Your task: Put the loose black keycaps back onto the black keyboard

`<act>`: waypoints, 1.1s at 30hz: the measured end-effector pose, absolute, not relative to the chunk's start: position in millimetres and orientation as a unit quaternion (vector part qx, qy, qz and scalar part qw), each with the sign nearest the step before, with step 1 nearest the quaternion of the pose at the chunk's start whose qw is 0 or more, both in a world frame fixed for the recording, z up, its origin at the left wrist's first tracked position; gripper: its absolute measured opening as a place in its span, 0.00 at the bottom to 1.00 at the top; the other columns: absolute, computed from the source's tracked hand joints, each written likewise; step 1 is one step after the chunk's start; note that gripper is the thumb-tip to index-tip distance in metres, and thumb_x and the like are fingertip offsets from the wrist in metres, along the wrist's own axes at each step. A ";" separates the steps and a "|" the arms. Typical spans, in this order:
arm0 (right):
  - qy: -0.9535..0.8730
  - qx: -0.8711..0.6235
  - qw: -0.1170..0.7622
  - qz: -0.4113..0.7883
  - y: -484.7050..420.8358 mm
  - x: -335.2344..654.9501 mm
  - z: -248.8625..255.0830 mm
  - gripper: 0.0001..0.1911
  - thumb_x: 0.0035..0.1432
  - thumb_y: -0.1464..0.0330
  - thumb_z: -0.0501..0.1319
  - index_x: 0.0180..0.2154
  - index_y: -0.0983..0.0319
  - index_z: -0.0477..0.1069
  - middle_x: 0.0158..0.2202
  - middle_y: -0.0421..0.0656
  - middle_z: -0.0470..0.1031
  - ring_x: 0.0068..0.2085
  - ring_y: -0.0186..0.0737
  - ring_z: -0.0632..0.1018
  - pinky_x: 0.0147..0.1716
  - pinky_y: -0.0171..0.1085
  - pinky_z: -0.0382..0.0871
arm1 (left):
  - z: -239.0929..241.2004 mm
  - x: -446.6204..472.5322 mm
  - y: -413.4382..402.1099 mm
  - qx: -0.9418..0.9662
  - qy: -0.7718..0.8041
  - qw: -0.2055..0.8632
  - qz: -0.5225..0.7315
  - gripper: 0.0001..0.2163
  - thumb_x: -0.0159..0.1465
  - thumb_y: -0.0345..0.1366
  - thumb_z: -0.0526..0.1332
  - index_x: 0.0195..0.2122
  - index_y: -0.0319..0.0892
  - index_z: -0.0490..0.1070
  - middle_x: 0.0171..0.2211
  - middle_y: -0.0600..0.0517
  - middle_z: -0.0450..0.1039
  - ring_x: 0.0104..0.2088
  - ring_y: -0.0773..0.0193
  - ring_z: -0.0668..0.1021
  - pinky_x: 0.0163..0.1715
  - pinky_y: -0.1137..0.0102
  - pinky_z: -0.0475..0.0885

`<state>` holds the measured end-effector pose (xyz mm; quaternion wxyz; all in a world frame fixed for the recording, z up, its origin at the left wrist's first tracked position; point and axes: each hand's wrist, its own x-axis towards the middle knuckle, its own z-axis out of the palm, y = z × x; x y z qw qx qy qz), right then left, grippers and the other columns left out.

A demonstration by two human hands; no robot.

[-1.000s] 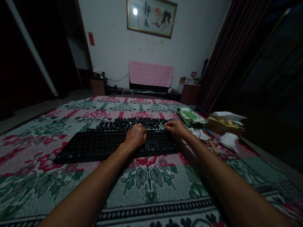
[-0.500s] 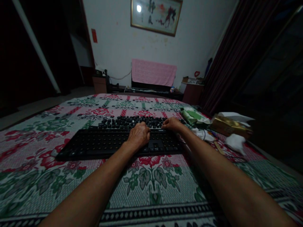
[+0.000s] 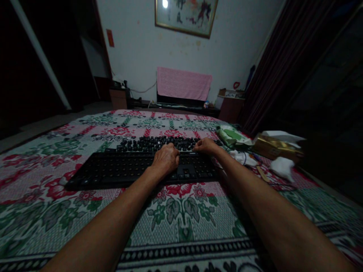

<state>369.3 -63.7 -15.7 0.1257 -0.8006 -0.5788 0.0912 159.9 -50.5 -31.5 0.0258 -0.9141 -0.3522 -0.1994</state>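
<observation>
Inched toward far edge of long black plastic keyboard (image 3: 113, 172), lying left-to-right across floral bedspread (image 3: 181, 219): curled left hand (image 3: 166, 160), right hand (image 3: 206, 146); grasp indiscernible.

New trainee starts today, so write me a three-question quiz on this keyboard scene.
1. True or false: the left hand rests on the black keyboard.
2. What lies just behind the keyboard? A) loose black keycaps B) a mouse C) a book
3. Fill in: the gold box sits on the person's ____ side.
Key: 1 true; 2 A; 3 right.
</observation>
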 end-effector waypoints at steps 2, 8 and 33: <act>-0.581 -0.798 0.136 0.083 -69.9 369.1 -11.5 0.15 0.40 0.59 0.58 0.27 0.63 0.73 0.21 0.39 0.71 0.25 0.31 0.69 0.22 0.28 0.57 | -30.4 160.2 -51.4 -0.914 -0.350 0.024 -0.206 0.13 0.57 0.38 0.48 0.35 0.45 0.71 0.33 0.49 0.64 0.37 0.62 0.68 0.35 0.70 0.65; -0.637 -0.735 0.233 -0.029 -105.4 352.4 6.0 0.14 0.42 0.60 0.57 0.30 0.63 0.71 0.25 0.41 0.73 0.27 0.33 0.71 0.25 0.29 0.59 | -24.5 167.8 -57.4 -0.905 -0.317 -0.065 -0.276 0.13 0.56 0.36 0.50 0.37 0.45 0.71 0.33 0.50 0.69 0.36 0.65 0.70 0.38 0.71 0.64; -0.719 -0.626 0.298 -0.051 -142.5 307.2 0.0 0.11 0.45 0.70 0.57 0.34 0.62 0.67 0.27 0.39 0.72 0.28 0.31 0.70 0.28 0.30 0.60 | -14.6 173.6 -63.7 -0.732 -0.290 -0.554 -0.269 0.08 0.49 0.35 0.54 0.23 0.37 0.70 0.19 0.53 0.69 0.17 0.75 0.67 0.18 0.80 0.62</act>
